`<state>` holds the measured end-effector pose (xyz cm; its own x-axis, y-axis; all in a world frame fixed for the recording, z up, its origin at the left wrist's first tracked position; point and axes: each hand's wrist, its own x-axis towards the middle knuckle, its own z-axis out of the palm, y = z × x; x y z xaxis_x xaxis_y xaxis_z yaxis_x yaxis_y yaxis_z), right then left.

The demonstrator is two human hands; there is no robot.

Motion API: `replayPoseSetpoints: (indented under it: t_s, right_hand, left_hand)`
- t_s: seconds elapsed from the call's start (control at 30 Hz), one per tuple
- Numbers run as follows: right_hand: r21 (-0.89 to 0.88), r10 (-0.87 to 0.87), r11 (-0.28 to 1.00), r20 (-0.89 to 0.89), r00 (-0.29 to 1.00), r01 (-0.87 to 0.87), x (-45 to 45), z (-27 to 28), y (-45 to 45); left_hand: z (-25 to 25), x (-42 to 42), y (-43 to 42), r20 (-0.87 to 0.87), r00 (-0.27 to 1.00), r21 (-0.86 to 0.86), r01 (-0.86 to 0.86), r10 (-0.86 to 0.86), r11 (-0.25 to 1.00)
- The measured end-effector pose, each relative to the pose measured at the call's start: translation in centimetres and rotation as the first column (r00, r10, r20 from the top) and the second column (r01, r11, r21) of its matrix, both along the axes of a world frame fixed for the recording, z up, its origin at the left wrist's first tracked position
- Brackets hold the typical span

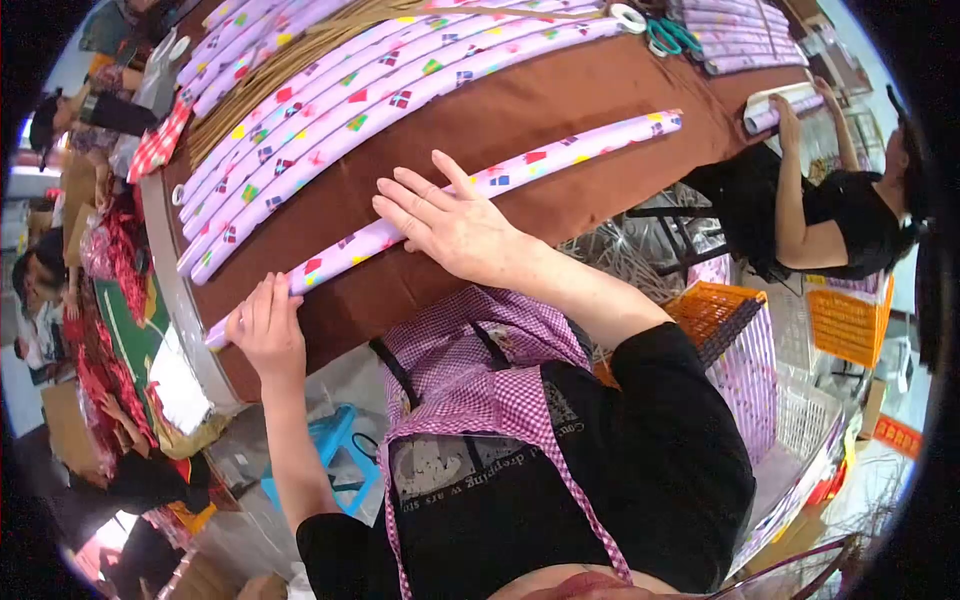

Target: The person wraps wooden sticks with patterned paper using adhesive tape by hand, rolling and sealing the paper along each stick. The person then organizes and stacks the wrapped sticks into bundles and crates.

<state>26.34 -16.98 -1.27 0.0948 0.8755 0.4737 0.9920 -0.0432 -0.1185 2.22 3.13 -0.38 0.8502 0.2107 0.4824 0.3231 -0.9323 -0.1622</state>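
A long roll of lilac wrapping paper (580,150) with colored gift prints lies slantwise across the brown-covered table (560,95). Near its left end, the fingers of my left hand (268,322) curl over the roll, with the thumb on the near side. My right hand (450,222) rests palm down across the middle of the same roll, its fingers stretched out and spread. What is under the right palm is hidden. Several matching rolls (370,95) lie side by side further back on the table.
Brown sticks or strips (300,52) lie behind the rolls. White tape (628,17) and teal-handled scissors (672,38) sit at the back, beside more bundled rolls (740,35). A co-worker (840,215) on the right handles a roll. Orange baskets (850,315) stand at right.
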Motion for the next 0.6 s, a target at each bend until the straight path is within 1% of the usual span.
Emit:
replayPoseSetpoints:
  t_s: [0.07,0.1,0.2,0.23,0.3,0.37,0.43,0.53,0.6]
  right_hand:
    - [0.035,-0.002,0.999,-0.115,0.993,0.006,0.2,0.9,-1.0]
    - [0.036,-0.008,0.999,-0.113,0.994,0.012,0.4,1.0,-1.5]
    - [0.016,-0.184,0.982,-0.091,0.979,0.186,1.2,1.2,-3.6]
    - [-0.057,-0.208,0.977,-0.074,0.975,0.204,1.6,0.6,-4.1]
    - [-0.092,-0.159,0.983,-0.006,0.987,0.158,2.4,0.9,-5.1]
    - [-0.016,-0.214,0.977,-0.153,0.965,0.214,3.3,1.3,-6.0]
    - [-0.05,-0.308,0.951,-0.089,0.947,0.305,4.6,2.3,-7.3]
    - [-0.13,-0.356,0.929,-0.054,0.933,0.346,6.3,1.9,-8.9]
    - [-0.128,-0.346,0.932,-0.041,0.938,0.338,7.1,1.5,-9.2]
  left_hand:
    - [-0.1,-0.1,0.1,-0.003,1.0,-0.005,0.009,-0.009,1.0]
    - [-0.1,0.0,0.2,-0.011,1.0,-0.011,0.004,-0.004,1.0]
    - [-0.1,0.0,0.2,-0.023,1.0,-0.035,0.007,-0.007,0.999]
    - [-0.1,0.0,0.2,-0.026,1.0,-0.033,0.004,-0.004,0.999]
    - [0.0,0.1,0.1,-0.017,1.0,-0.039,0.008,-0.009,0.999]
    - [0.3,0.3,0.1,-0.006,1.0,-0.034,0.009,-0.009,0.999]
    - [0.6,0.5,0.2,-0.013,0.999,-0.064,0.029,-0.03,0.998]
    - [1.0,0.7,0.1,-0.04,0.999,-0.073,0.024,-0.027,0.997]
    - [1.0,0.8,0.1,-0.065,0.998,-0.098,0.016,-0.022,0.995]
